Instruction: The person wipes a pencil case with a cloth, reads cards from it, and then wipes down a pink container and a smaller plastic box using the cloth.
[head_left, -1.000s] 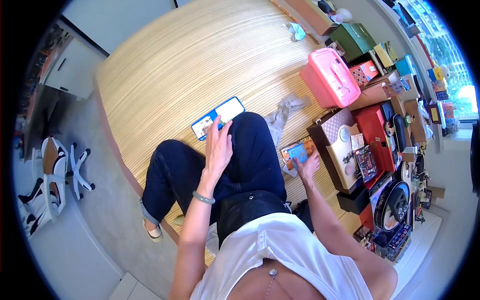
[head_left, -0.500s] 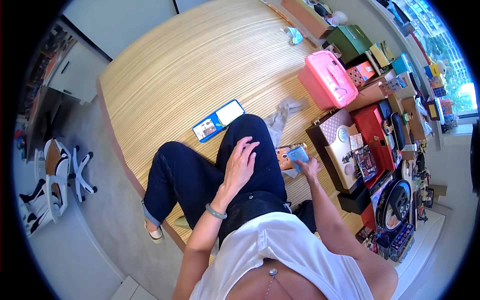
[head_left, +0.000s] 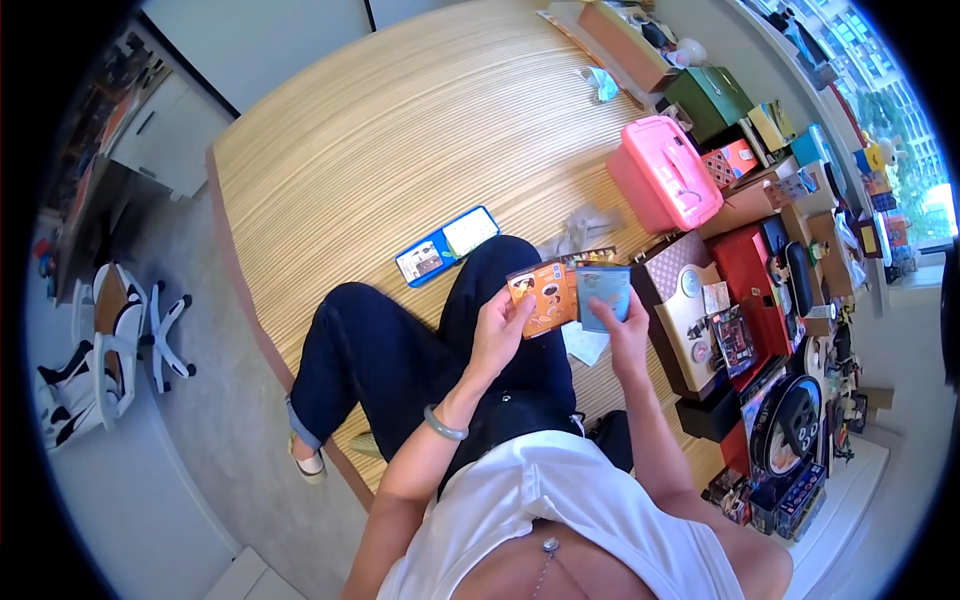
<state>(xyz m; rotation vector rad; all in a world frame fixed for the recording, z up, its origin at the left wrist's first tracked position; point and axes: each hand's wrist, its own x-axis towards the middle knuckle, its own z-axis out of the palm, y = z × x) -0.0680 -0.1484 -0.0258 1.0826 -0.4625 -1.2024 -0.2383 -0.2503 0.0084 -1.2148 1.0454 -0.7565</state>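
Measured on a clock face centred on our two hands, a white-framed chair stands at 9 o'clock, beyond the edge of the ribbed mat. At 10 o'clock, a blue-edged flat case lies on the mat near our knee. Our left hand, a bangle on its wrist, is clamped on an orange printed piece, thumb across its front. At 12 o'clock lies a crumpled grey wrap; at 5 o'clock, just below the held pieces, a white sheet rests on the mat. Our right hand is clamped on a blue piece, thumb on its face, held upright just beside the orange one. Farther right, a pink lidded box sits at 1 o'clock, a brown patterned case at 3, and a round black item at 4.
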